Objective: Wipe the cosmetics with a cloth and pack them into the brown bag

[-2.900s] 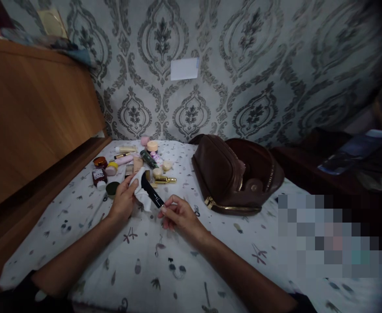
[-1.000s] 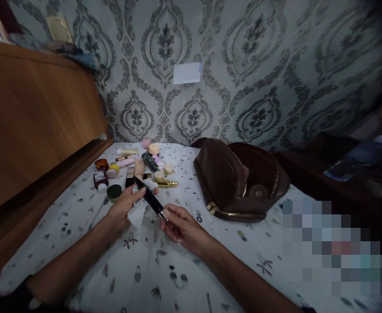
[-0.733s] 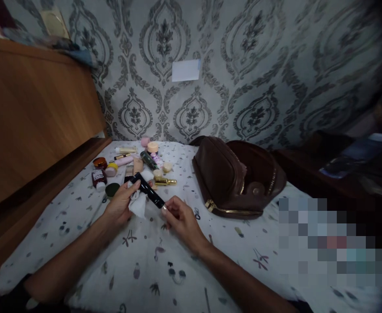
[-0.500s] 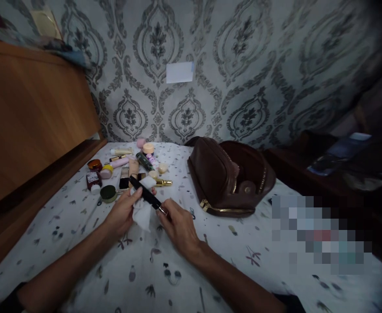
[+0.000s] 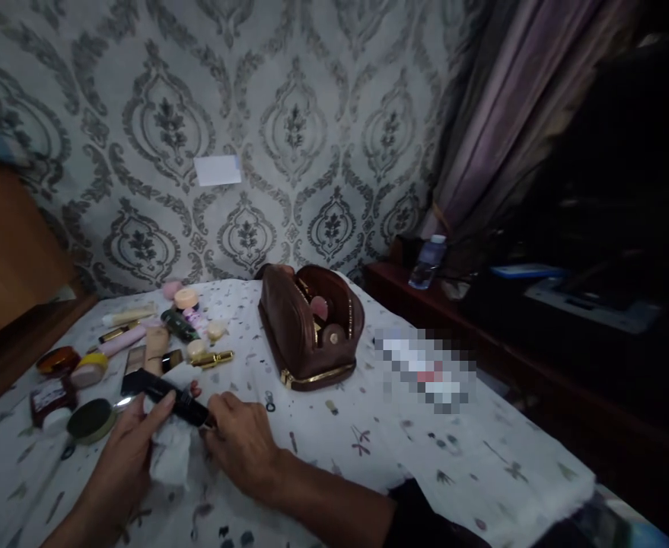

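My left hand point(image 5: 129, 438) is closed around a slim black cosmetic tube point(image 5: 177, 399) and a crumpled white tissue point(image 5: 171, 453) that hangs below it. The thumb lies along the tube's side. My right hand point(image 5: 248, 441) grips the tube's near right end, where a bit of silvery metal shows; the fingers hide the rest of that end. Just beyond the hands lie a gold tube point(image 5: 213, 358), a beige squeeze tube point(image 5: 156, 346) and a dark green bottle point(image 5: 179, 326). A round dark green compact point(image 5: 90, 421) sits left of my left hand.
An unzipped brown bag point(image 5: 285, 335) stands on the patterned white sheet point(image 5: 334, 464), with cosmetics inside. More jars and tubes spread at the left, beside a wooden panel point(image 5: 14, 259). A clear bottle point(image 5: 427, 262) stands on a dark red ledge at right; a blurred-out patch lies nearer.
The view has swung to the right, so the bag and cosmetics appear further left and the bag's contents now show. Both hands keep hold of the black tube.
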`<state>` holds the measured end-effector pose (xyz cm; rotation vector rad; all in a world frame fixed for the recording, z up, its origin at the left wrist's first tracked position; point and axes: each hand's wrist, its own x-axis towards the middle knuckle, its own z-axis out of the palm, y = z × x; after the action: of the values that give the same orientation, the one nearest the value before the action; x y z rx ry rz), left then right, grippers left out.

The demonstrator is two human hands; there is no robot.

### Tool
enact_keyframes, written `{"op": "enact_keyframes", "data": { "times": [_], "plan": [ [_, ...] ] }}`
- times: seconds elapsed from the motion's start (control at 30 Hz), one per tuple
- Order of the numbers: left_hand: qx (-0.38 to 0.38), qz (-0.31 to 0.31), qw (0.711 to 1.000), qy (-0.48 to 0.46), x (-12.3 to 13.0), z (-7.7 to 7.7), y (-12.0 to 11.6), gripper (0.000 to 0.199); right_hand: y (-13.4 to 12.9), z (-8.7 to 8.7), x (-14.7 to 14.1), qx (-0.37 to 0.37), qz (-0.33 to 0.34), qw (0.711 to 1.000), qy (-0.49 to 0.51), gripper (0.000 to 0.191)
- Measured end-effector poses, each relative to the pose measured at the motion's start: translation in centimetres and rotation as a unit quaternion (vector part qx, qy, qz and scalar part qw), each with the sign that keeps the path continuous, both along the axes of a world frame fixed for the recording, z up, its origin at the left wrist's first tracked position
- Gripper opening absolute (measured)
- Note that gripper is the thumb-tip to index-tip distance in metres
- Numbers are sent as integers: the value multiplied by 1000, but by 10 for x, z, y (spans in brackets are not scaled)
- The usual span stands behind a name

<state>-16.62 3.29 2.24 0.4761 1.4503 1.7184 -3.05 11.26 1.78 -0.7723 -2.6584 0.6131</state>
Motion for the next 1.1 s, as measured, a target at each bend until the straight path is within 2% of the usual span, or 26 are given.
{"op": "enact_keyframes", "data": {
  "times": [0.13,0.23,0.3,0.4,0.5,0.57,0.67,0.77,0.9,0.97,1.03,1.1],
  "plan": [
    [-23,-36,997,64,8,6,2,56,3,2,4,-25,21,999,-8,31],
    [-33,-5,975,221,1,5,3,64,9,12,12,-59,49,997,12,46],
    [-24,-16,932,362,-11,-2,5,62,15,24,22,-98,38,992,68,58],
    [2,-96,859,502,-23,-19,10,53,23,43,46,-144,24,972,186,60],
    [29,-167,790,590,-9,-29,22,48,31,53,74,-125,34,950,283,42],
    [52,-193,753,627,13,-27,35,48,35,56,92,-95,21,942,321,32],
    [79,-208,723,654,51,-13,58,47,44,59,118,-54,-13,938,343,31],
    [115,-248,698,661,81,7,78,49,52,68,142,-19,-55,936,347,29],
    [118,-298,678,662,114,39,96,47,60,87,173,-26,-104,931,348,12],
    [137,-307,662,670,126,58,103,45,65,96,188,-34,-118,930,348,19],
    [154,-306,635,693,132,77,111,40,71,105,201,-40,-125,925,357,24],
    [159,-260,583,753,130,92,121,39,79,112,213,-24,-142,915,376,24]
  ]
}}
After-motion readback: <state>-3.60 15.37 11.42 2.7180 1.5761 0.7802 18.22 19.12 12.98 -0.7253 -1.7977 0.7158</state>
